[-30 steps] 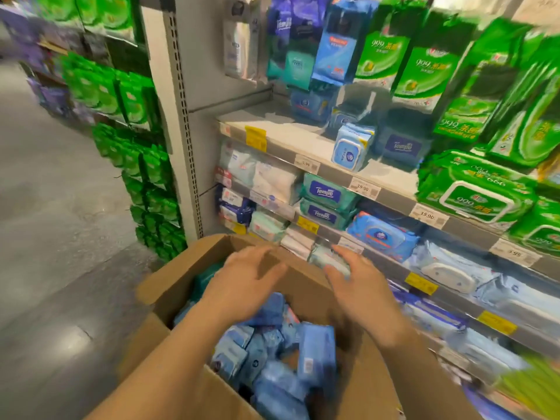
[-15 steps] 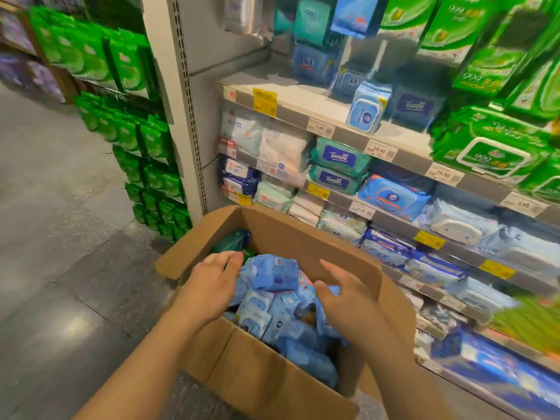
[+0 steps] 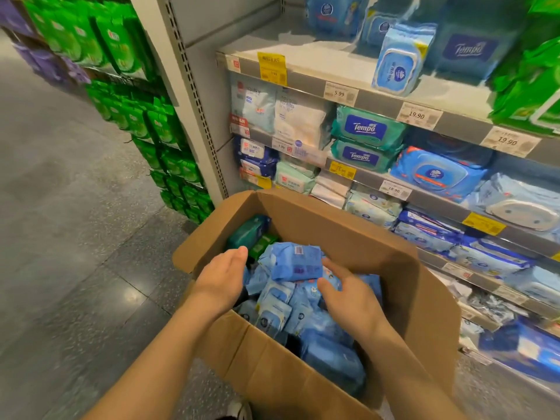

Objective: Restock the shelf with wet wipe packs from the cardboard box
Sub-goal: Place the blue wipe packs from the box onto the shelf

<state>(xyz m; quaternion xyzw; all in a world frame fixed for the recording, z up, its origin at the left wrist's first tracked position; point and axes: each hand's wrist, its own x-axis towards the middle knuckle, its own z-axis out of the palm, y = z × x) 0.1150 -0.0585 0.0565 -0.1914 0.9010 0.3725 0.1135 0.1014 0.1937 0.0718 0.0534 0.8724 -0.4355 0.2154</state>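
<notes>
An open cardboard box [image 3: 348,237] stands in front of me, filled with several blue wet wipe packs [image 3: 281,307]. One blue pack [image 3: 295,262] lies on top of the pile between my hands. My left hand [image 3: 221,280] is inside the box with fairly straight fingers against the left side of the pile. My right hand [image 3: 348,295] holds the top pack's right corner, thumb under its lower edge and fingers at its side. The shelf [image 3: 378,101] rises behind the box, and one upright light-blue pack [image 3: 400,59] stands on its upper board.
Teal Tempo packs [image 3: 366,128] and other blue and white packs fill the lower shelves. Green packs [image 3: 121,47] hang on the rack to the left. Two green packs [image 3: 251,231] lie in the box's far left corner. Grey floor [image 3: 75,237] stretches left.
Both hands have gone deeper into the box and closed in around the top blue pack. The view has tilted down and moved nearer the shelf.
</notes>
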